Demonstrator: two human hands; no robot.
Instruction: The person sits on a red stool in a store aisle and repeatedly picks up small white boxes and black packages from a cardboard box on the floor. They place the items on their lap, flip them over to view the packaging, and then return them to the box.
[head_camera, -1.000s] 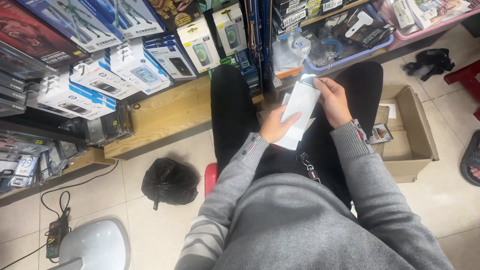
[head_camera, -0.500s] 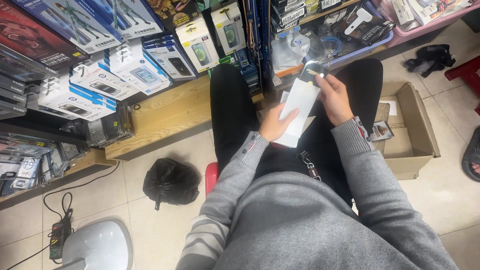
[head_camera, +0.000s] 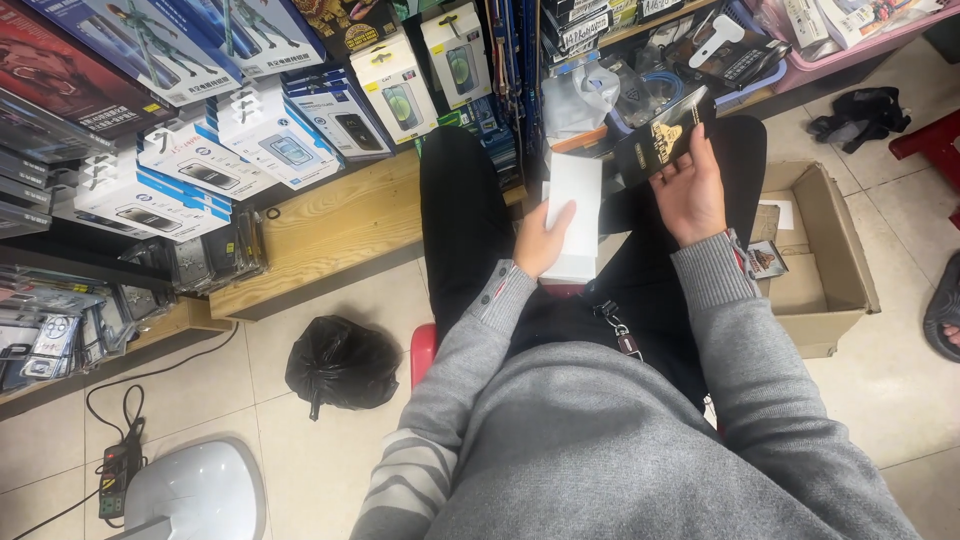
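In the head view, the two hands are now seen parted, where a moment earlier both were closed on one white pack. The left hand (head_camera: 543, 240) grips a flat white box (head_camera: 573, 215) over the lap, fingers wrapped on its lower edge. The right hand (head_camera: 690, 190) has drawn away to two o'clock, its fingers grasping a black package with a gold emblem (head_camera: 664, 135). An opened pair is judged likely. White phone boxes (head_camera: 392, 85) are stacked at eleven o'clock; a brown carton (head_camera: 835, 250) lies at three o'clock; a black bag (head_camera: 340, 362) sits at eight o'clock.
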